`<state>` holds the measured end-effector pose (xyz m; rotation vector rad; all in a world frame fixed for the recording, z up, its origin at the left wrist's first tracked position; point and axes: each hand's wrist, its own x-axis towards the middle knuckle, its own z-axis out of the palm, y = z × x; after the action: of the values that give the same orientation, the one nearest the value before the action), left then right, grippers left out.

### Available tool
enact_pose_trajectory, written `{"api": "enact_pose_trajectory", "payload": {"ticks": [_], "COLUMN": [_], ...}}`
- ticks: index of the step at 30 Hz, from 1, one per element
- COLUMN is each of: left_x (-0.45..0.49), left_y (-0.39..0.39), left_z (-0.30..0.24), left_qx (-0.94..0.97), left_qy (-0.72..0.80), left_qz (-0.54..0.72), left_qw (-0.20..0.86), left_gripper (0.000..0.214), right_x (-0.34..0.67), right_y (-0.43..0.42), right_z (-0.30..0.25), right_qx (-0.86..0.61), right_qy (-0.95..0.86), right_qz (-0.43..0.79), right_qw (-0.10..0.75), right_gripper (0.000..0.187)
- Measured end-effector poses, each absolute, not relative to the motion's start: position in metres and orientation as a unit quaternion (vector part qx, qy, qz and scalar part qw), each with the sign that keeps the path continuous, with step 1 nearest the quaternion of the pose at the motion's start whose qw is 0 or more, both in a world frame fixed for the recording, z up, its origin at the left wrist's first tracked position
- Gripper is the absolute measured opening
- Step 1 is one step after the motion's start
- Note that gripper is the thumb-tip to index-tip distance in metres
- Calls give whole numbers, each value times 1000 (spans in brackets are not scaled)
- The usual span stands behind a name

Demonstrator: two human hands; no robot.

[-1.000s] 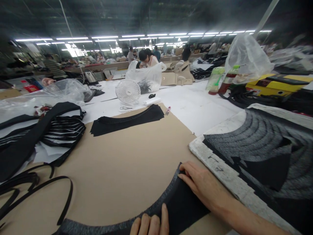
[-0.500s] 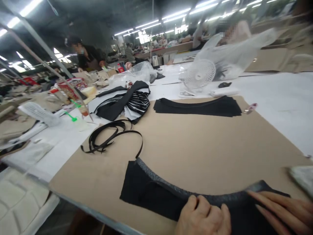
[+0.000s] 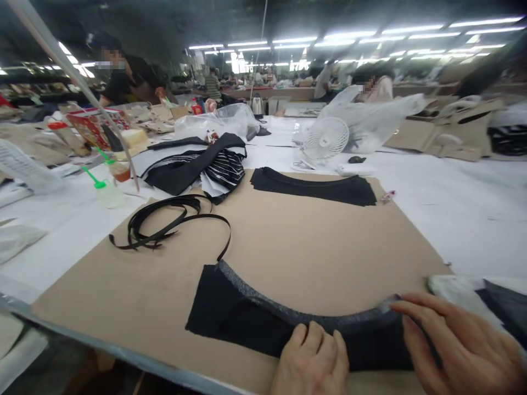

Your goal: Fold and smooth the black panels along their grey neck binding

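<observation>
A black, curved fabric-like piece lies at the front of the brown board, with a speckled grey strip along its concave edge. My left hand bears down on the middle of this piece, fingers curled and close together at the strip's lower side. At the right end of the strip, my right hand touches the edge with its fingertips. Its fingers are stretched out, the thumb lower and apart; it covers the piece's right end. A loose coil of narrow black strap trails one end to the piece's upper left corner.
Beyond the brown board lie stacked black curved pieces and a fanned black-and-white pile. A white fan stands behind, and green-tipped bottles stand left. Dark pieces rest on a pale bundle at right. Co-workers are farther back.
The camera view has levelled and turned a little right. My right hand has lifted from lying flat on the strip to fingertips at its right end. My left hand still presses the piece.
</observation>
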<state>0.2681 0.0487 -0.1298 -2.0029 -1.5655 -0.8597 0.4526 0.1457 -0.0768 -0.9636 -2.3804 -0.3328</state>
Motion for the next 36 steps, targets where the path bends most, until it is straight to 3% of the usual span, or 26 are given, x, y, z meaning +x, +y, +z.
{"api": "enact_pose_trajectory", "payload": {"ticks": [9,16,21,28,33,36], "left_x": [258,257,264,241,177,155], "left_y": [39,33,34,23,18,28], "left_z": [-136,-145,-158,-131,-78,-57], "left_qx": [-731,-706,-674,-681,-619,-598], "left_qy": [-550,-574,-563,-517,-715,-759], "left_qz": [-331,-372,-419,-470,-322,-225], "left_qw": [230,183,232,222,27,-125], "left_gripper": [41,38,30,19,21,18], "right_x": [426,405,388,392,391,388], "right_y": [120,117,116,118,114,112], "right_z": [-95,-97,-96,-98,-92,-86], "right_qx": [-162,-170,-176,-161,-161,-166], "right_qy": [-965,-964,-953,-956,-961,-959], "right_qz": [-22,74,170,178,142,104], "right_qw": [203,192,177,165,176,205], "right_gripper": [38,43,52,57,59,59]}}
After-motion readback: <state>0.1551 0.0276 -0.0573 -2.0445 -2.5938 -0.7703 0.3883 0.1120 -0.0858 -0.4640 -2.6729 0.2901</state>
